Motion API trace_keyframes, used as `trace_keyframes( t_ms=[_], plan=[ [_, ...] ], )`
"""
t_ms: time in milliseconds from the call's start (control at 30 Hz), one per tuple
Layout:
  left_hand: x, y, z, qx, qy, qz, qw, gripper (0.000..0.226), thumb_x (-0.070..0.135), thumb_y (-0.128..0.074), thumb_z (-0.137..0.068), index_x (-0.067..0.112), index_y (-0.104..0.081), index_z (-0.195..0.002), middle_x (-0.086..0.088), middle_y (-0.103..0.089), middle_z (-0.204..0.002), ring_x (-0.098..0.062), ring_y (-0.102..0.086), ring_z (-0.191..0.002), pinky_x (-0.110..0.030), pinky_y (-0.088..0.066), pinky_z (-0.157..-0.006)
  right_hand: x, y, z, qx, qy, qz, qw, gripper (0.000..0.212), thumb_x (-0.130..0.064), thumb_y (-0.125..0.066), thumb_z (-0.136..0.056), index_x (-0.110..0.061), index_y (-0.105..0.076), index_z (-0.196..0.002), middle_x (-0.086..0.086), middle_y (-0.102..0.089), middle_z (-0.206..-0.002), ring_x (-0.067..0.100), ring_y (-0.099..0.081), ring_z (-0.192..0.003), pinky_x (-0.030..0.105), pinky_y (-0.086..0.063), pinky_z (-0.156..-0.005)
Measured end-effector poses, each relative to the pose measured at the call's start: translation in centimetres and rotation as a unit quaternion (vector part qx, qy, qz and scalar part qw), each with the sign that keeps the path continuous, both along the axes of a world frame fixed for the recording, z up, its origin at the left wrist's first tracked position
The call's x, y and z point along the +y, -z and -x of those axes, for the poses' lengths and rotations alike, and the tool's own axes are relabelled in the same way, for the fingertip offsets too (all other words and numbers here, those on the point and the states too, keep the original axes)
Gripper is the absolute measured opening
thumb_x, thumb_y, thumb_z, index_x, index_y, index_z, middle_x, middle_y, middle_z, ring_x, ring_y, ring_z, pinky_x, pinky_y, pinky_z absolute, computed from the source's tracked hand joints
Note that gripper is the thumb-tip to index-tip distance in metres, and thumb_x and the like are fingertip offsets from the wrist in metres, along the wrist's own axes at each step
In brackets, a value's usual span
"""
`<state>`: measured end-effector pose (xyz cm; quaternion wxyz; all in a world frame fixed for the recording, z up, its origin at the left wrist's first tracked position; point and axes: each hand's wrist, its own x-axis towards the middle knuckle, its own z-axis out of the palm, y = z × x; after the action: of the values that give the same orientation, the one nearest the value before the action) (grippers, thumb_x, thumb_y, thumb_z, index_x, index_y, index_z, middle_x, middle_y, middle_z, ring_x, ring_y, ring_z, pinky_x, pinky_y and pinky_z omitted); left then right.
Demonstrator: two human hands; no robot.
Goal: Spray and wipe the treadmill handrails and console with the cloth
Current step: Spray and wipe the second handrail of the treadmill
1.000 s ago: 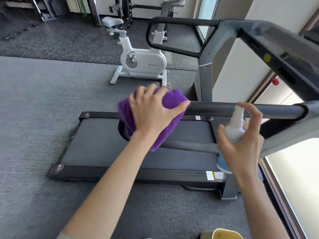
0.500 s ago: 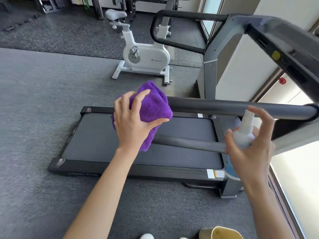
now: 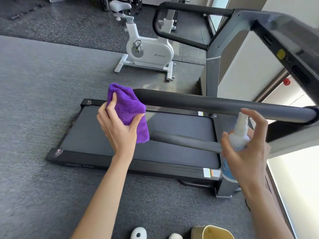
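Grey carpet-style flooring [image 3: 34, 94] is covering most of the room, switching to darker speckled rubber matting [image 3: 72, 26] further back. A white exercise bike [image 3: 146, 49] is sitting right at that seam, with some dark rack frames [image 3: 120, 2] standing behind it, too cropped to make out. Daylight is pouring in through the big window [image 3: 296, 183] on the right, washing out next to a pale wall [image 3: 248, 69] with a small red fitting [image 3: 286, 81] on it.

Gym: treadmill [image 3: 138, 147], white exercise bike [image 3: 148, 49], weight rack behind, dark rubber flooring [image 3: 34, 100]
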<state>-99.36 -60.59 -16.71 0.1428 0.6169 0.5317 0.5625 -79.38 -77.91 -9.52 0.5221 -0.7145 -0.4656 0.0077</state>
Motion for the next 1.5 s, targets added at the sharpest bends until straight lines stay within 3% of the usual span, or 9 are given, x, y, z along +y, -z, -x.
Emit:
trace_keyframes(
  t_ms=[100, 333, 567, 733, 833, 1000, 1167, 1300, 1500],
  plan=[
    [-0.8, 1.4, -1.3, -0.016, -0.077, 0.003, 0.997, 0.078, 0.050, -0.072, -0.076, 0.002, -0.049, -0.134, -0.022, -0.048, -0.126, -0.040, -0.045, -0.116, -0.036, -0.030, -0.095, 0.1, 0.5, -0.1, -0.008, -0.017, -0.009, 1.000, 0.060, -0.002, -0.069, -0.084, -0.032, -0.042, -0.128, 0.007, -0.061, -0.072, 0.026, -0.059, -0.053, 0.018, -0.049, -0.057],
    [-1.2, 4.6, -2.8, 0.048, -0.172, -0.039, 0.983, 0.072, 0.048, -0.074, -0.077, 0.008, -0.046, -0.130, -0.027, -0.050, -0.124, -0.044, -0.047, -0.111, -0.050, -0.035, -0.092, -0.5, 1.0, -1.6, -0.012, -0.042, 0.009, 0.999, 0.060, -0.003, -0.068, -0.084, -0.037, -0.042, -0.126, 0.009, -0.061, -0.072, 0.032, -0.061, -0.054, 0.030, -0.049, -0.057],
    [-2.3, 7.0, -2.7, 0.149, -0.127, -0.085, 0.977, 0.062, 0.041, -0.075, -0.079, 0.015, -0.046, -0.127, -0.023, -0.055, -0.119, -0.033, -0.043, -0.110, -0.051, -0.037, -0.090, -0.7, 1.7, -3.0, -0.009, -0.073, 0.022, 0.997, 0.061, -0.003, -0.068, -0.084, -0.036, -0.040, -0.127, 0.009, -0.061, -0.073, 0.032, -0.060, -0.054, 0.031, -0.050, -0.056],
    [-1.6, 6.9, -3.0, 0.364, -0.078, -0.056, 0.926, 0.058, 0.052, -0.062, -0.086, 0.018, -0.055, -0.132, -0.009, -0.057, -0.128, -0.026, -0.042, -0.119, -0.052, -0.036, -0.097, -0.3, 1.5, -3.5, 0.007, -0.098, 0.028, 0.995, 0.063, -0.006, -0.067, -0.085, -0.043, -0.038, -0.127, 0.011, -0.061, -0.079, 0.034, -0.060, -0.056, 0.042, -0.054, -0.054],
    [0.3, 5.4, -3.4, 0.447, -0.047, -0.035, 0.893, 0.057, 0.058, -0.038, -0.095, 0.016, -0.059, -0.127, -0.008, -0.059, -0.125, -0.029, -0.047, -0.120, -0.047, -0.030, -0.099, -0.1, 1.4, -4.1, 0.006, -0.097, 0.017, 0.995, 0.062, -0.005, -0.068, -0.085, -0.042, -0.039, -0.126, 0.011, -0.061, -0.079, 0.034, -0.059, -0.054, 0.036, -0.051, -0.052],
    [3.0, 3.6, -4.7, 0.586, 0.050, 0.049, 0.807, 0.065, 0.052, -0.015, -0.099, 0.022, -0.072, -0.101, -0.002, -0.066, -0.100, -0.025, -0.054, -0.095, -0.042, -0.031, -0.089, -0.1, 1.7, -4.6, 0.006, -0.102, 0.010, 0.995, 0.062, -0.003, -0.068, -0.085, -0.038, -0.039, -0.128, 0.011, -0.062, -0.079, 0.032, -0.058, -0.054, 0.032, -0.050, -0.052],
    [2.8, 3.2, -4.2, 0.572, 0.080, 0.033, 0.816, 0.056, 0.055, -0.030, -0.097, 0.019, -0.073, -0.087, -0.004, -0.067, -0.084, -0.027, -0.057, -0.082, -0.041, -0.038, -0.076, -0.7, 2.2, -5.0, 0.009, -0.099, 0.003, 0.995, 0.061, -0.005, -0.068, -0.086, -0.040, -0.039, -0.127, 0.008, -0.062, -0.082, 0.028, -0.059, -0.059, 0.029, -0.050, -0.057],
    [2.0, 3.2, -3.2, 0.532, 0.109, 0.020, 0.840, 0.043, 0.052, -0.043, -0.095, 0.023, -0.071, -0.111, -0.004, -0.067, -0.100, -0.030, -0.056, -0.091, -0.044, -0.039, -0.078, -1.2, 3.1, -5.7, 0.010, -0.093, 0.011, 0.996, 0.063, -0.002, -0.071, -0.084, -0.039, -0.040, -0.125, 0.004, -0.058, -0.079, 0.017, -0.050, -0.057, 0.011, -0.040, -0.053],
    [2.7, 1.5, -2.1, 0.519, 0.122, 0.007, 0.846, 0.043, 0.048, -0.059, -0.088, 0.018, -0.070, -0.116, -0.010, -0.063, -0.090, -0.033, -0.056, -0.077, -0.042, -0.047, -0.065, -1.4, 4.5, -5.7, 0.022, -0.095, 0.042, 0.994, 0.068, 0.000, -0.071, -0.082, -0.044, -0.041, -0.124, 0.002, -0.055, -0.074, 0.020, -0.048, -0.055, 0.016, -0.041, -0.048]
  ],
)
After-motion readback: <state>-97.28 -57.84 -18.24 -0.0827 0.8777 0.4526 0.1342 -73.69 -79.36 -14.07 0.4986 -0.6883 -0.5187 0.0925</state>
